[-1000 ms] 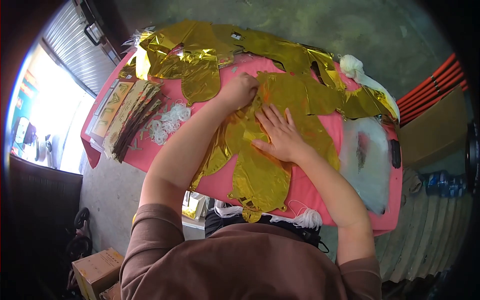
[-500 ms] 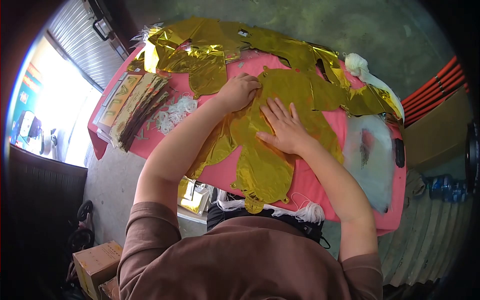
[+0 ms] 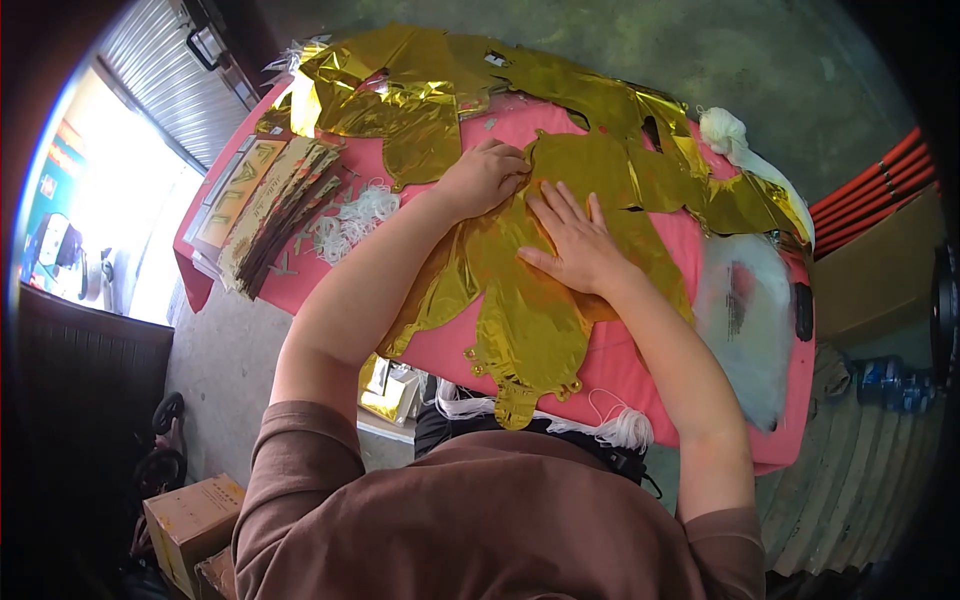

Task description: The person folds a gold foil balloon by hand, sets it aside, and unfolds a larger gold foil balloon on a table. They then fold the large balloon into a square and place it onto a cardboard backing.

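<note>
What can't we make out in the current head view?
- Left hand grip: its curled fingers hide whether it pinches the gold foil.
- Foil under the right hand: covered by palm and fingers.
- Print on the clear bag: too small and blurred to read.
- Scene past the doorway: partly washed out by glare.
- Lettering on the carton: too small.

All head view.

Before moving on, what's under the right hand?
Gold foil lies under the right hand; pink cloth shows past the foil's edges. What the foil covers cannot be seen.
</note>
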The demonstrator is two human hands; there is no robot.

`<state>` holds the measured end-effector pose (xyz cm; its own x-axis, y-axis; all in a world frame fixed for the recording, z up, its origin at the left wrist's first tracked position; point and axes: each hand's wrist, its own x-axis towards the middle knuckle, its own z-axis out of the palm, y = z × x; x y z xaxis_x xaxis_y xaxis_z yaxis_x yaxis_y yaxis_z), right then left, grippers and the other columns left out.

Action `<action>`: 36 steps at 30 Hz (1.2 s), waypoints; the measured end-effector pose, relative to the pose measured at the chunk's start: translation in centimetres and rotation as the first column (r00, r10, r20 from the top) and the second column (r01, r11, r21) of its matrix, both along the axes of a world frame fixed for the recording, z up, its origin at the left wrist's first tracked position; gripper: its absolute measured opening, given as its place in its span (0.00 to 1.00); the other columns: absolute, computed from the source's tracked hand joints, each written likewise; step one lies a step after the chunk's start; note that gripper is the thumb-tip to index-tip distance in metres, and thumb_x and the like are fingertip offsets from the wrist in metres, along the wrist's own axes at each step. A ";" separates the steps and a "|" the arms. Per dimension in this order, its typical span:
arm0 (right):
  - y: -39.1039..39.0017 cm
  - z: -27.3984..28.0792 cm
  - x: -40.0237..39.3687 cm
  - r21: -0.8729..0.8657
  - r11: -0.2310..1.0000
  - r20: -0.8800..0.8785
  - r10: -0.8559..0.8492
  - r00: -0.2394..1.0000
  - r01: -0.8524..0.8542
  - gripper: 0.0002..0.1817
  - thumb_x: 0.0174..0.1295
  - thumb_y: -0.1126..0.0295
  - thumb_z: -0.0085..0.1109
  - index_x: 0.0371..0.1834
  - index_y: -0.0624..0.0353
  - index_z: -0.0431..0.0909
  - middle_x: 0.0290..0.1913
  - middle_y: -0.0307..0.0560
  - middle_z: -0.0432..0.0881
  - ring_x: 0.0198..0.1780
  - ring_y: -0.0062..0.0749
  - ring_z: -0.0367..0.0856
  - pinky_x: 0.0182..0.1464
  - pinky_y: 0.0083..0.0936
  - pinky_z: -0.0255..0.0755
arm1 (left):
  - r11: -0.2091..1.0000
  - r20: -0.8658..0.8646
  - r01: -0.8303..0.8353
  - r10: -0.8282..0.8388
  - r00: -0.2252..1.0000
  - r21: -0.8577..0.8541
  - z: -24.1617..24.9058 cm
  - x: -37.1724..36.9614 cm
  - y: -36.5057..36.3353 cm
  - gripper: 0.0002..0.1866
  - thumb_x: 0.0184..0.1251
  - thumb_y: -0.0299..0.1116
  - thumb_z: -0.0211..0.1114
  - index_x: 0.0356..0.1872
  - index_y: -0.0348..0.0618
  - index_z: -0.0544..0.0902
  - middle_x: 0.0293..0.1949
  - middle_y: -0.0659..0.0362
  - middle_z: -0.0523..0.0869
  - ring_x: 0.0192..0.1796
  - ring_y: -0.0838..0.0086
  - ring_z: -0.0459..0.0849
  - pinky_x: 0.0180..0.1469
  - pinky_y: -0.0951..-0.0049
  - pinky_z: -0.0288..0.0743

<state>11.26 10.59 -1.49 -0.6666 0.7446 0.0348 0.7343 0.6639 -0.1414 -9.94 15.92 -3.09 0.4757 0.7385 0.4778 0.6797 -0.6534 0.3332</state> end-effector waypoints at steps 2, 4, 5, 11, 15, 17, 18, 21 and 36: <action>-0.1 -0.3 0.1 -0.006 1.000 -0.012 -0.003 1.000 0.003 0.43 0.59 0.36 0.43 0.71 0.53 0.52 0.74 0.51 0.46 0.75 0.42 0.40 0.72 0.51 0.31 | 1.000 0.055 0.030 -0.030 0.998 0.001 -0.4 -0.2 0.5 0.12 0.58 0.34 0.59 0.41 0.43 0.82 0.47 0.58 0.81 0.53 0.61 0.75 0.56 0.62 0.68; -0.1 -0.4 0.1 0.008 1.000 0.002 -0.011 1.000 0.011 0.44 0.59 0.36 0.43 0.72 0.52 0.51 0.74 0.50 0.46 0.75 0.41 0.39 0.72 0.49 0.31 | 1.000 0.057 0.023 -0.024 0.998 0.002 -0.8 -0.3 0.7 0.12 0.58 0.34 0.59 0.41 0.42 0.82 0.46 0.57 0.81 0.53 0.60 0.75 0.56 0.62 0.68; 0.0 -0.4 0.2 0.004 1.000 0.003 -0.007 1.000 0.007 0.44 0.59 0.36 0.43 0.72 0.52 0.51 0.74 0.50 0.46 0.75 0.41 0.39 0.72 0.49 0.31 | 1.000 0.054 0.022 -0.023 0.998 0.016 -0.8 -0.2 0.7 0.12 0.58 0.34 0.59 0.41 0.42 0.82 0.46 0.57 0.81 0.53 0.60 0.75 0.56 0.62 0.68; 0.0 -0.3 0.2 -0.003 1.000 -0.012 -0.004 1.000 0.004 0.44 0.59 0.36 0.43 0.72 0.52 0.50 0.74 0.49 0.46 0.75 0.41 0.40 0.72 0.49 0.30 | 1.000 0.031 0.005 -0.006 1.000 0.030 -0.5 -0.1 0.3 0.11 0.59 0.30 0.58 0.42 0.39 0.81 0.46 0.55 0.81 0.52 0.58 0.75 0.56 0.63 0.69; 0.0 -0.2 0.1 -0.012 1.000 -0.020 -0.007 1.000 0.006 0.44 0.59 0.36 0.43 0.72 0.51 0.50 0.74 0.49 0.47 0.75 0.41 0.40 0.72 0.49 0.30 | 0.999 0.025 -0.007 0.006 1.000 0.036 -0.3 -0.1 0.1 0.11 0.59 0.30 0.58 0.42 0.39 0.81 0.46 0.55 0.81 0.53 0.58 0.75 0.56 0.63 0.69; 0.0 -0.2 0.1 -0.007 1.000 -0.019 -0.005 1.000 0.005 0.44 0.59 0.36 0.43 0.72 0.51 0.50 0.74 0.49 0.47 0.75 0.41 0.40 0.72 0.49 0.30 | 0.999 0.018 0.009 -0.009 1.000 0.043 -0.2 -0.2 0.1 0.13 0.58 0.30 0.58 0.44 0.40 0.80 0.46 0.54 0.81 0.52 0.58 0.75 0.55 0.63 0.69; 0.0 -0.5 0.2 0.005 1.000 -0.017 -0.004 1.000 0.004 0.43 0.59 0.36 0.43 0.72 0.51 0.50 0.74 0.49 0.48 0.75 0.41 0.40 0.72 0.49 0.31 | 0.999 0.015 0.005 -0.006 1.000 0.053 0.0 -0.3 0.1 0.13 0.58 0.30 0.58 0.44 0.40 0.80 0.46 0.54 0.81 0.52 0.58 0.75 0.55 0.63 0.69; 0.0 -0.6 0.3 0.023 1.000 -0.021 -0.010 1.000 0.010 0.43 0.58 0.37 0.44 0.72 0.50 0.51 0.74 0.49 0.48 0.75 0.41 0.41 0.72 0.50 0.31 | 0.998 0.065 0.004 0.000 0.998 -0.059 1.8 -0.3 -0.7 0.15 0.59 0.31 0.58 0.46 0.40 0.79 0.45 0.52 0.81 0.50 0.56 0.77 0.54 0.62 0.71; -0.3 -1.0 0.2 0.030 0.999 -0.079 -0.008 0.997 0.010 0.42 0.58 0.38 0.45 0.71 0.49 0.53 0.73 0.50 0.49 0.75 0.42 0.43 0.71 0.52 0.33 | 0.902 0.096 0.338 -0.323 0.941 -0.270 7.0 2.3 -22.7 0.20 0.52 0.35 0.69 0.47 0.42 0.79 0.50 0.54 0.77 0.57 0.58 0.73 0.59 0.58 0.66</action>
